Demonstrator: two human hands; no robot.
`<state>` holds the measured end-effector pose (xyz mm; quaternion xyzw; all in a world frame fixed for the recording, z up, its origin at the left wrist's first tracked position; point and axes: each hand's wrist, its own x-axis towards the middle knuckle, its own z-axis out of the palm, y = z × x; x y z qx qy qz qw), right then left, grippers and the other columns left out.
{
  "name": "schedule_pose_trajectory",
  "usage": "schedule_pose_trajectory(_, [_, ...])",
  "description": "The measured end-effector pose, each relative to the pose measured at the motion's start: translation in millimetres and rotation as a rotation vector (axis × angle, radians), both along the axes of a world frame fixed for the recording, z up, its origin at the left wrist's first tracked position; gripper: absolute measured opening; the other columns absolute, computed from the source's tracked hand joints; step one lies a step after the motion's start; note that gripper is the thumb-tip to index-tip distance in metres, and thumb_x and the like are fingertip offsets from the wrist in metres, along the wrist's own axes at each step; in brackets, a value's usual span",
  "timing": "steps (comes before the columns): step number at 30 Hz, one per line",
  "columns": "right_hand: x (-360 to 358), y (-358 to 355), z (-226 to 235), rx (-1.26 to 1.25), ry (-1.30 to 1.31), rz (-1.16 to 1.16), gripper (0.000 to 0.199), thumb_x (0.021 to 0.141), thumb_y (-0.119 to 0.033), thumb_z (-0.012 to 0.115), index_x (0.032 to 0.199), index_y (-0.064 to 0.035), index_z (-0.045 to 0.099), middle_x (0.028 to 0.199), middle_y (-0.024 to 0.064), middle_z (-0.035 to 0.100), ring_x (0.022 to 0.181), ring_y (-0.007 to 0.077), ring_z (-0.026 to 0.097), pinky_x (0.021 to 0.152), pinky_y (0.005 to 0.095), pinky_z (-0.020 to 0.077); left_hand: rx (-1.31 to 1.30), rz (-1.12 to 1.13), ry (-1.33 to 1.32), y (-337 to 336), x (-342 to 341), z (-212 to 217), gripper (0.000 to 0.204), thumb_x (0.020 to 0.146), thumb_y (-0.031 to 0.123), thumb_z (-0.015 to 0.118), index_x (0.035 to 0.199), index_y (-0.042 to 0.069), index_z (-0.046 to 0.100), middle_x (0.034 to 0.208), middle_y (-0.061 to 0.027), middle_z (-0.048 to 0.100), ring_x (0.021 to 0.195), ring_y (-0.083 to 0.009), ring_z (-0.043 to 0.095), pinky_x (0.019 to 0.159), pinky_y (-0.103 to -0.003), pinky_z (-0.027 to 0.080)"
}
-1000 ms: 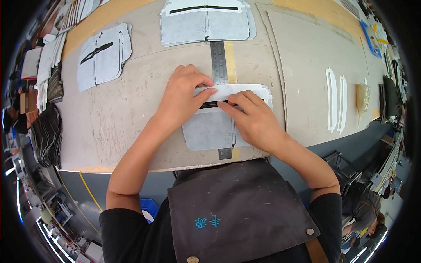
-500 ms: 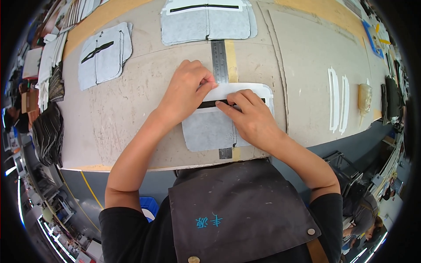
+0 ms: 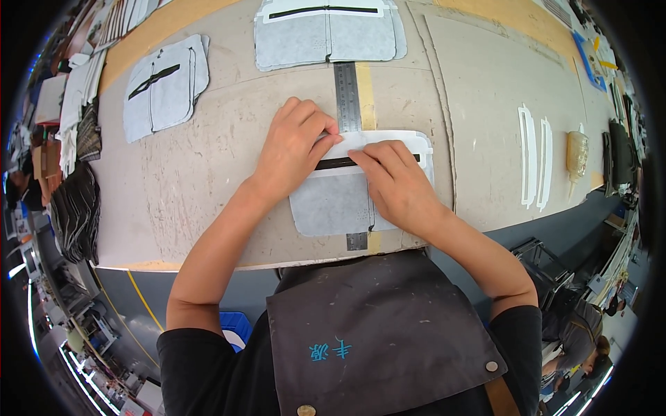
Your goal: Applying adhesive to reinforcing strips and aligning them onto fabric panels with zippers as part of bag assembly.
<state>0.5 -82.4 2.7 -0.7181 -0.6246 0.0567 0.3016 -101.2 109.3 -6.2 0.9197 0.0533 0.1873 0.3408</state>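
Observation:
A pale grey fabric panel point(image 3: 327, 204) with rounded corners lies near the table's front edge. Across it runs a black zipper-like strip point(image 3: 334, 164), with a white band point(image 3: 392, 136) along the far side. My left hand point(image 3: 293, 145) is closed at the panel's far left edge, thumb and forefinger pinching there. My right hand point(image 3: 404, 182) rests over the panel's right half, covering part of the black strip. Its thumb and fingertips meet just beyond the strip; whatever they grip is too small to make out. Under the panel passes a steel ruler point(image 3: 348, 97).
Similar panels lie in a stack point(image 3: 291, 45) at the back and another stack point(image 3: 163, 100) at the left. On the right are white strip frames point(image 3: 528, 156) and a yellowish bottle point(image 3: 576, 158). Dark cloth pieces point(image 3: 75, 211) hang at the table's left edge.
My right hand's fingertips have shifted slightly away from me, from the black strip onto the white band. My left hand stays at the far edge. The panel has moved very little.

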Motion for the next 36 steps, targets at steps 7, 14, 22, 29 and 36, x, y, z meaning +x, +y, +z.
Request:
schedule_pose_trajectory(7, [-1, -4, 1, -0.040, -0.084, -0.010, 0.049, 0.072, 0.008, 0.061, 0.121, 0.0006, 0.061, 0.127, 0.0146, 0.053, 0.116, 0.0352, 0.049, 0.098, 0.0422, 0.0436, 0.150, 0.119, -0.021, -2, -16, 2, 0.024, 0.077, 0.007, 0.075, 0.097, 0.004, 0.063, 0.101, -0.0081, 0.061, 0.091, -0.0285, 0.055, 0.080, -0.039, 0.046])
schedule_pose_trajectory(14, [0, -5, -1, 0.017, -0.069, -0.032, 0.043, 0.074, 0.000, 0.065, 0.118, 0.0025, 0.062, 0.126, 0.0130, 0.056, 0.116, 0.0320, 0.051, 0.097, 0.0424, 0.0432, 0.393, -0.098, 0.072, -21, -40, 7, 0.043, 0.080, 0.014, 0.073, 0.118, -0.002, 0.062, 0.136, -0.0107, 0.056, 0.127, -0.0268, 0.052, 0.099, -0.039, 0.047])
schedule_pose_trajectory(22, [-3, -12, 6, -0.179, -0.175, -0.009, 0.050, 0.087, -0.014, 0.063, 0.132, 0.0043, 0.052, 0.147, 0.0172, 0.043, 0.141, 0.0303, 0.035, 0.115, 0.0446, 0.0293, 0.277, -0.080, 0.169, -45, -33, 14, 0.068, 0.079, 0.025, 0.075, 0.135, -0.003, 0.049, 0.146, -0.0148, 0.045, 0.138, -0.0301, 0.041, 0.111, -0.042, 0.036])
schedule_pose_trajectory(29, [10, -26, 14, -0.316, -0.156, 0.024, 0.064, 0.090, -0.027, 0.062, 0.142, 0.0029, 0.041, 0.154, 0.0161, 0.034, 0.145, 0.0286, 0.029, 0.118, 0.0409, 0.0249, 0.331, -0.109, 0.354, -42, -46, 16, 0.083, 0.082, 0.041, 0.070, 0.145, -0.002, 0.036, 0.155, -0.0178, 0.031, 0.146, -0.0304, 0.027, 0.118, -0.043, 0.024])
schedule_pose_trajectory(36, [10, -26, 17, -0.342, -0.164, 0.029, 0.066, 0.090, -0.030, 0.061, 0.143, 0.0028, 0.040, 0.154, 0.0162, 0.034, 0.146, 0.0286, 0.027, 0.119, 0.0414, 0.0229, 0.272, -0.173, 0.306, -55, -36, 19, 0.082, 0.081, 0.040, 0.071, 0.143, -0.002, 0.039, 0.155, -0.0162, 0.033, 0.145, -0.0295, 0.028, 0.118, -0.044, 0.025])
